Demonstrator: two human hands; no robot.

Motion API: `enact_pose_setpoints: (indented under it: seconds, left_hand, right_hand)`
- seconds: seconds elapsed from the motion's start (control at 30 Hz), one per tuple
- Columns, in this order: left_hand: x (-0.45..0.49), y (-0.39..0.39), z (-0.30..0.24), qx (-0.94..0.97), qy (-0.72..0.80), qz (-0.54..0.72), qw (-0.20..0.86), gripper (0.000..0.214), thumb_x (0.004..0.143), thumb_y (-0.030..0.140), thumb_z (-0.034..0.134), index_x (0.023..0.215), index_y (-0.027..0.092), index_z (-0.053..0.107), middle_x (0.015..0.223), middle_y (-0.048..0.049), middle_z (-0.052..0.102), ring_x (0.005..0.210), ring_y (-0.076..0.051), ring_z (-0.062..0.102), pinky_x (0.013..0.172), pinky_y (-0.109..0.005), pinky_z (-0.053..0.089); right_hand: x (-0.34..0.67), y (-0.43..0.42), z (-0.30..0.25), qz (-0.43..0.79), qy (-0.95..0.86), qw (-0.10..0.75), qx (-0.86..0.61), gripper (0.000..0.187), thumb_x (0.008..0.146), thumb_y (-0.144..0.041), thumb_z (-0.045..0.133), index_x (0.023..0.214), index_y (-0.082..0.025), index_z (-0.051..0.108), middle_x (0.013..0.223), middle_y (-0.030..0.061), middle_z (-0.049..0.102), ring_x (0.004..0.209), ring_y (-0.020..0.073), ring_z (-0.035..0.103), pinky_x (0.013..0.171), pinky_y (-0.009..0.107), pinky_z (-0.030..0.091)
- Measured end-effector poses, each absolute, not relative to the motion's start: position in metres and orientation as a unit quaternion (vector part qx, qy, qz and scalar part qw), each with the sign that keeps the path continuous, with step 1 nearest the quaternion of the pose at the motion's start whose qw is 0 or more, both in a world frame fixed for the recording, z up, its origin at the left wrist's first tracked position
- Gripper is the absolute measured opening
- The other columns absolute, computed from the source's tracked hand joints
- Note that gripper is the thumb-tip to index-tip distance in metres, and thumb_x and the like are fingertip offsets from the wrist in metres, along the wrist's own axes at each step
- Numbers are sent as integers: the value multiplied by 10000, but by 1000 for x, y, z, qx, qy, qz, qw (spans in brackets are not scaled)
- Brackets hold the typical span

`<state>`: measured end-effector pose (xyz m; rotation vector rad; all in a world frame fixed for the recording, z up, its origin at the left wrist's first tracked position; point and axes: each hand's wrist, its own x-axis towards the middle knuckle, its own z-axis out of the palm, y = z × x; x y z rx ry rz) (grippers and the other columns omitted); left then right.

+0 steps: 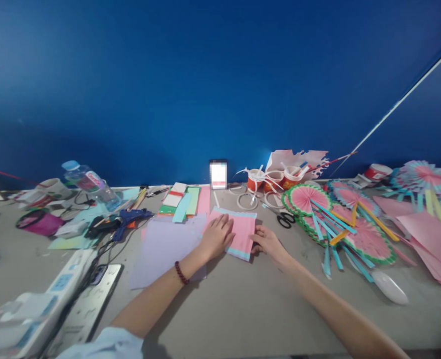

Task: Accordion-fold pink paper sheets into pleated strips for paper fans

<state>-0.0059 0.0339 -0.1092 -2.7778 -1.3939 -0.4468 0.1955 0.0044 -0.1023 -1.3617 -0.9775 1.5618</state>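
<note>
A pink paper sheet (243, 229) with pale blue bands along its upper and lower edges lies on the table, slightly turned. Fine parallel creases seem to run across it. Flat on its left part rests my left hand (217, 236), fingers stretched out, a dark red bead bracelet at the wrist. At the sheet's right edge, my right hand (267, 241) has its fingers bent and closed on the paper. Lavender paper (164, 249) lies partly beneath my left hand and forearm.
Black scissors (286, 219) and pleated paper fans (310, 199) lie to the right, with a white computer mouse (389, 286). A phone (218, 174) stands against the blue wall. A blue glue gun (130, 219), bottle (89, 182) and power strip (61, 286) are left.
</note>
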Motion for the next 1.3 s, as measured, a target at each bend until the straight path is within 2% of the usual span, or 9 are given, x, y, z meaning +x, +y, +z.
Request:
enact_pose_setpoints:
  seconds: [0.17, 0.37, 0.57, 0.67, 0.77, 0.87, 1.0, 1.13, 1.3]
  left_hand:
    - [-7, 37, -118, -884, -449, -129, -20, 503, 955, 389, 320, 1387, 135, 364, 1458, -153, 362, 1347, -295, 326, 1081, -453, 307]
    - [-10, 42, -117, -887, -445, -117, -42, 544, 949, 422, 321, 1414, 141, 326, 1479, -154, 321, 1369, -290, 285, 1100, -451, 285]
    - [-11, 42, -115, -889, -441, -114, -47, 544, 947, 423, 324, 1403, 128, 347, 1477, -155, 325, 1370, -286, 284, 1106, -443, 278]
    - [-11, 42, -115, -889, -439, -119, -48, 546, 949, 435, 310, 1406, 138, 345, 1480, -146, 324, 1375, -277, 275, 1113, -439, 266]
    - [-13, 44, -115, -891, -436, -113, -54, 556, 946, 453, 306, 1410, 148, 339, 1484, -142, 315, 1379, -270, 269, 1115, -445, 257]
    - [-16, 49, -112, -902, -414, -102, -60, 574, 946, 465, 295, 1425, 148, 306, 1485, -136, 316, 1383, -246, 266, 1121, -431, 247]
    - [-21, 53, -105, -919, -380, -81, -64, 595, 949, 464, 283, 1437, 123, 272, 1484, -129, 321, 1382, -225, 268, 1135, -397, 225]
    - [-24, 53, -102, -924, -371, -85, -48, 578, 944, 462, 296, 1438, 160, 283, 1489, -99, 320, 1392, -226, 243, 1144, -407, 191]
    - [-26, 56, -105, -908, -406, -91, -51, 648, 871, 557, 417, 1423, 230, 323, 1496, -85, 305, 1380, -261, 271, 1139, -454, 191]
  right_hand:
    - [203, 5, -97, 633, -373, 374, -566, 287, 731, -316, 667, 933, -157, 540, 576, -5, 654, 386, 104, 575, 353, 175, 418]
    - [209, 3, -91, 605, -372, 391, -584, 275, 702, -288, 712, 863, -137, 548, 586, -3, 646, 389, 103, 577, 370, 178, 404]
    - [212, 3, -95, 639, -379, 409, -530, 310, 680, -335, 707, 811, -164, 483, 536, -53, 577, 361, 57, 469, 335, 154, 256]
    - [212, 4, -101, 622, -376, 414, -548, 471, 631, -336, 710, 992, -184, 448, 545, -83, 562, 341, 67, 438, 327, 160, 232]
    - [213, 3, -103, 532, -452, 412, -585, 745, 682, -344, 651, 1304, -215, 262, 565, -103, 549, 358, 112, 479, 346, 193, 299]
    - [212, -4, -98, 349, -627, 317, -620, 558, 799, -297, 523, 1327, -208, 367, 552, -63, 552, 464, 144, 556, 461, 233, 394]
    - [205, -14, -87, 98, -767, 119, -623, 288, 867, -224, 439, 1068, -221, 646, 741, 54, 672, 724, 197, 634, 635, 276, 445]
    - [195, -12, -79, 4, -860, 129, -494, 237, 877, -194, 449, 936, -177, 678, 1050, 116, 659, 1026, 244, 578, 884, 363, 445]
    - [181, 20, -71, 78, -895, 158, -409, 359, 916, -192, 356, 1199, -143, 573, 1281, 126, 567, 1221, 227, 482, 1034, 407, 377]
